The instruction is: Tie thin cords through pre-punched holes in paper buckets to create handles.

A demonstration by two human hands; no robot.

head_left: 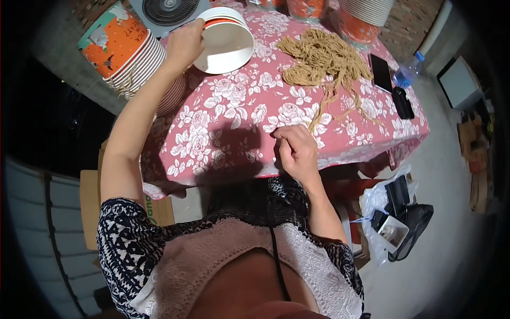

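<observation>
My left hand (186,45), arm stretched to the far left of the table, is closed on the rim of a white-lined paper bucket (226,49). The bucket lies tilted with its mouth toward me, and more white and orange rims show just behind it. My right hand (298,149) rests at the table's near edge with its fingers curled; whether anything is inside them is hidden. Just beyond that hand, loose strands trail from a tangled heap of tan cord (324,58). Left of my left hand leans a tall nested stack of orange printed buckets (119,45).
A pink flowered cloth (234,101) covers the table. A grey fan (170,10) stands at the back left, more stacked buckets (361,26) at the back right. A phone (380,73), a black case (402,103) and a water bottle (408,72) lie along the right side.
</observation>
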